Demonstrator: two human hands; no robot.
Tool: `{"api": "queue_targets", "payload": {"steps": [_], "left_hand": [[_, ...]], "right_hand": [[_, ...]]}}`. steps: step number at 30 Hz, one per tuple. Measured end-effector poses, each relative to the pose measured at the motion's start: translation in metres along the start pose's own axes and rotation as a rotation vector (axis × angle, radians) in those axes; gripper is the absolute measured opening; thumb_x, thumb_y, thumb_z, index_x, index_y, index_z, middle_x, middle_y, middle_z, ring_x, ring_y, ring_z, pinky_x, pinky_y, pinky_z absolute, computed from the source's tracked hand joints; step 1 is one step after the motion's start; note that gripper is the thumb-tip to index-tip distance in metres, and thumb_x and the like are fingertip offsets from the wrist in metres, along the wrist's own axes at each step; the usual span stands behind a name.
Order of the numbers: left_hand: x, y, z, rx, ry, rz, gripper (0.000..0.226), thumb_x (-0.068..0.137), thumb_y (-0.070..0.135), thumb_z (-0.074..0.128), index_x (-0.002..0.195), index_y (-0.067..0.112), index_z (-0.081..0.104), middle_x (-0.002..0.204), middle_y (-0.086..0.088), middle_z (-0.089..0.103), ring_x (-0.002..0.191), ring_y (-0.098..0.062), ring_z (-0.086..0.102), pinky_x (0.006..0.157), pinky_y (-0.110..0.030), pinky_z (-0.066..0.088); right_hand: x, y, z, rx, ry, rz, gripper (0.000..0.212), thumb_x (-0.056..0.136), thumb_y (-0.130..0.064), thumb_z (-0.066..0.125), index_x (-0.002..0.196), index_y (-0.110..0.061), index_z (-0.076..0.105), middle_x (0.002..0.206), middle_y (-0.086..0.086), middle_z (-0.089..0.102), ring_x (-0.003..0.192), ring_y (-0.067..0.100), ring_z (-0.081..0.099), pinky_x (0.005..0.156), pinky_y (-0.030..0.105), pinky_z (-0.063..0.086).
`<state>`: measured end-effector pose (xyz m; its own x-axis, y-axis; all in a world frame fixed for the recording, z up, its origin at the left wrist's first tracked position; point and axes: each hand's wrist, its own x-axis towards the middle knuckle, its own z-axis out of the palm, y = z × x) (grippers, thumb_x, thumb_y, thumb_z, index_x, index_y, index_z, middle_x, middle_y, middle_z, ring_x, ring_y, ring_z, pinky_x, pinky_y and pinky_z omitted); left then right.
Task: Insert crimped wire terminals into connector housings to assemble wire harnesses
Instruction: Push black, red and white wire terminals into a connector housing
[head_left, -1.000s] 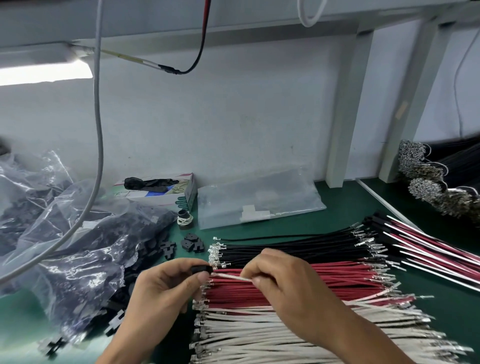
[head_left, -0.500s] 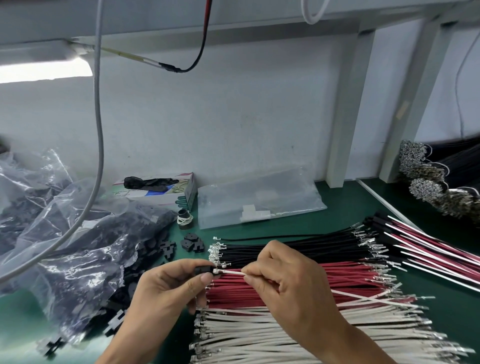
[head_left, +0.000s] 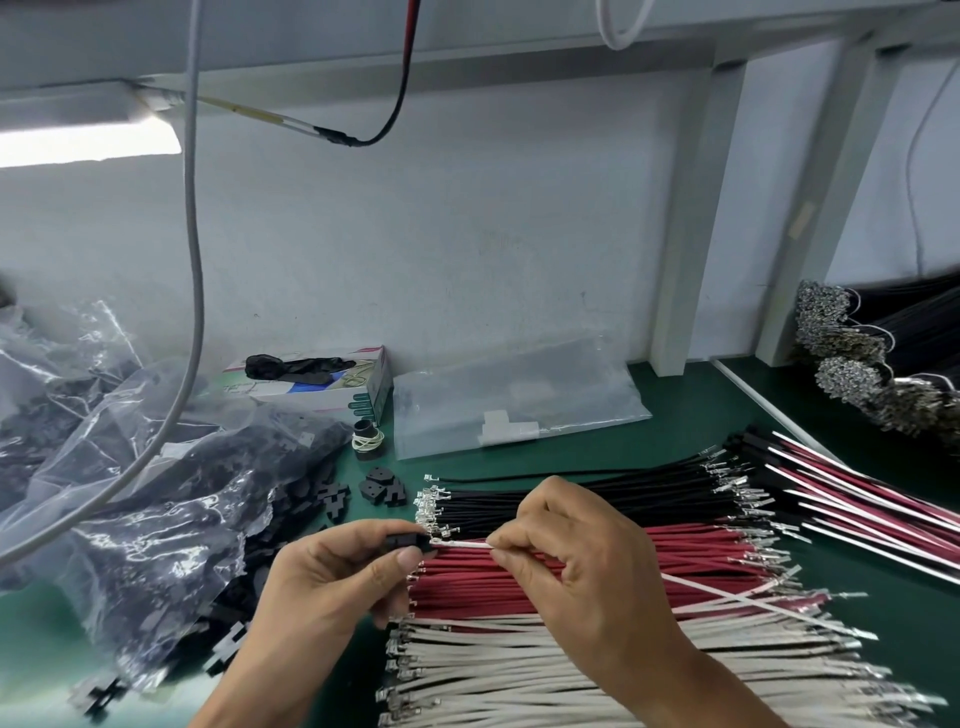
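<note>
Right now your left hand (head_left: 343, 577) pinches a black connector housing (head_left: 406, 540), and your right hand (head_left: 576, 561) pinches a white wire (head_left: 467, 544), its terminal at the housing's mouth. Beneath both hands, toward the bench's near edge, lie rows of black wires (head_left: 571, 499), red wires (head_left: 691, 556) and white wires (head_left: 519, 670). Clear bags of black housings (head_left: 156, 493) crowd the left side; a flat plastic bag (head_left: 514, 410) and a glove box (head_left: 322, 379) sit along the back edge.
</note>
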<state>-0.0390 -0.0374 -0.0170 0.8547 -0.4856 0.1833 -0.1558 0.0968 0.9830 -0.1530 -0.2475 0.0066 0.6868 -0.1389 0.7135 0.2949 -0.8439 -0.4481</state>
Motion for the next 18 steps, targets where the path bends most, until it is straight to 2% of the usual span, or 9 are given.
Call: {"api": "queue_targets", "payload": {"steps": [8, 12, 15, 18], "left_hand": [[0.0007, 0.0007, -0.0010, -0.016, 0.017, -0.014, 0.032, 0.068, 0.018, 0.086, 0.098, 0.008, 0.082, 0.062, -0.025, 0.067, 0.051, -0.024, 0.060, 0.046, -0.024, 0.050], [0.0003, 0.0003, -0.0005, -0.005, -0.019, -0.026, 0.040, 0.066, 0.026, 0.094, 0.100, 0.008, 0.082, 0.062, -0.023, 0.067, 0.051, -0.022, 0.061, 0.047, -0.025, 0.050], [-0.0004, -0.0013, 0.0020, 0.006, -0.030, -0.034, 0.032, 0.069, 0.018, 0.089, 0.098, 0.009, 0.082, 0.062, -0.025, 0.067, 0.051, -0.022, 0.061, 0.047, -0.025, 0.052], [-0.0017, -0.0017, 0.0039, 0.022, -0.036, -0.045, 0.030, 0.069, 0.017, 0.085, 0.098, 0.009, 0.083, 0.061, -0.026, 0.066, 0.049, -0.022, 0.060, 0.046, -0.025, 0.051]], "right_hand": [[-0.0008, -0.0002, 0.0011, 0.090, 0.002, 0.029, 0.005, 0.082, -0.024, 0.079, 0.080, -0.026, 0.075, 0.079, -0.015, 0.057, 0.071, 0.006, 0.057, 0.059, 0.018, 0.046], [-0.0011, -0.0018, 0.0026, 0.001, -0.005, 0.035, 0.011, 0.080, -0.023, 0.084, 0.079, -0.029, 0.075, 0.079, -0.017, 0.056, 0.072, 0.003, 0.056, 0.059, 0.015, 0.046], [-0.0016, -0.0024, 0.0029, -0.001, -0.010, 0.036, 0.012, 0.080, -0.023, 0.084, 0.080, -0.028, 0.074, 0.079, -0.017, 0.055, 0.071, 0.002, 0.054, 0.059, 0.013, 0.044], [-0.0022, -0.0024, 0.0037, 0.038, -0.025, 0.043, 0.010, 0.082, -0.021, 0.082, 0.080, -0.026, 0.074, 0.080, -0.016, 0.055, 0.072, 0.004, 0.054, 0.060, 0.019, 0.046]]}}
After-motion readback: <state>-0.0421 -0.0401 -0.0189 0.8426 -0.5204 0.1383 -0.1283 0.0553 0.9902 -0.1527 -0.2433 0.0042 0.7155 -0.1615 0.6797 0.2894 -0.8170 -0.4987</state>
